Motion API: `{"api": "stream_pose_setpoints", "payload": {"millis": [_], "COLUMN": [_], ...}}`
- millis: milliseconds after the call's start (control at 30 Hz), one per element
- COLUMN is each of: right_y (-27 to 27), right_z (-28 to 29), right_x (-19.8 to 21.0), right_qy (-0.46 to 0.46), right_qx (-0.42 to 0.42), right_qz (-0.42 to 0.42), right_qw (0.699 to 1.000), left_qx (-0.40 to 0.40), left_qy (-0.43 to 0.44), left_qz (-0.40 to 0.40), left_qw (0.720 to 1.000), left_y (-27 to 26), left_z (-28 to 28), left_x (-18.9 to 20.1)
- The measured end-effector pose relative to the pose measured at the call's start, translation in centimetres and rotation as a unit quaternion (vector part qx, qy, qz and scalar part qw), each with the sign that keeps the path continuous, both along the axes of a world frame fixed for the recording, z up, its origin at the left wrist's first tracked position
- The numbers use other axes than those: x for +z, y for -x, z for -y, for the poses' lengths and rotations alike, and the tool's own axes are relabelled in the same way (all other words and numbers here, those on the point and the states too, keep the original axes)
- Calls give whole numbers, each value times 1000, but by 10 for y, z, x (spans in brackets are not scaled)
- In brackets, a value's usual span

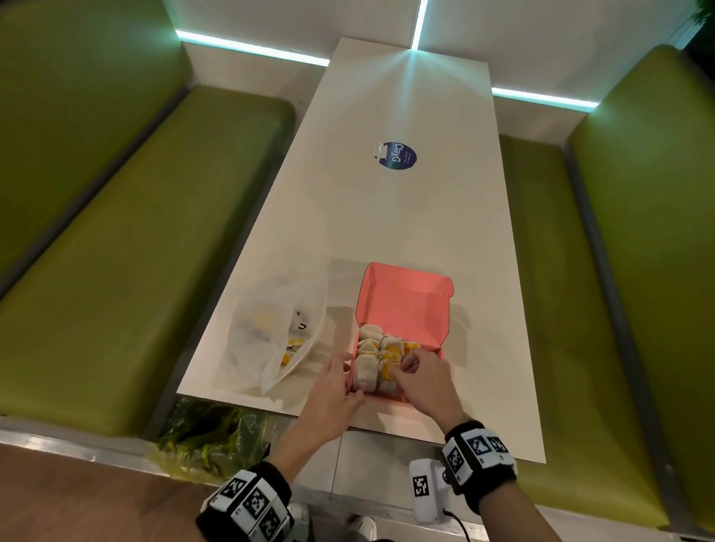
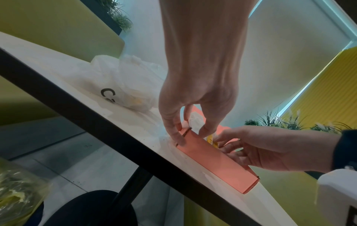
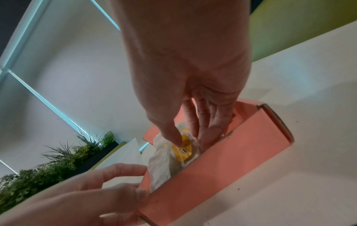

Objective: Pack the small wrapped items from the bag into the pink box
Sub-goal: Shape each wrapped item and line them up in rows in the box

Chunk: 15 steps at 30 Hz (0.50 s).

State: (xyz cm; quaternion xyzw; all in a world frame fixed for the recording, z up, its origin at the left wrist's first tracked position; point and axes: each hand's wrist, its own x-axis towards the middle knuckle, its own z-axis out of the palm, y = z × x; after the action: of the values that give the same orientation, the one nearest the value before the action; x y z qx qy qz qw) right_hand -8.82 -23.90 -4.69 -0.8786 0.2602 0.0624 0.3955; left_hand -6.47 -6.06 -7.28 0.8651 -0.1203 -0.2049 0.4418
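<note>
Currently box (image 1: 404,308) held at near-left corner by left hand (image 1: 330,389), thumb and fingers pinching wall. Right hand (image 1: 422,381) fingers curled, pressing item (image 3: 183,149) down into box. Items judged light, soft, crinkly; best gripped across body. Bag (image 1: 273,332) beside box, some items left inside.

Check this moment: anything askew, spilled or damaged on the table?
Nothing spilled or damaged. The pink box sits square, wrapped items in rows; the bag lies crumpled beside it. Only oddity: a partly peeled round sticker mid-table.

left hand (image 2: 195,97) gripping pink box (image 2: 216,160) corner
</note>
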Motion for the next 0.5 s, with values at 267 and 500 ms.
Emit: {"api": "stream_pose_setpoints", "payload": {"millis": [267, 500], "right_y": [4, 24], "right_z": [-1, 2], "right_x": [5, 28], "right_qy": [8, 12], "right_qx": [11, 7], "right_qz": [-6, -7], "right_qw": [1000, 1000], "left_qx": [-2, 43], "left_qy": [-19, -36], "left_qz": [0, 133], "left_qw": [1000, 990], "left_y": [5, 0], "left_z": [-3, -32], "left_x": [14, 51]}}
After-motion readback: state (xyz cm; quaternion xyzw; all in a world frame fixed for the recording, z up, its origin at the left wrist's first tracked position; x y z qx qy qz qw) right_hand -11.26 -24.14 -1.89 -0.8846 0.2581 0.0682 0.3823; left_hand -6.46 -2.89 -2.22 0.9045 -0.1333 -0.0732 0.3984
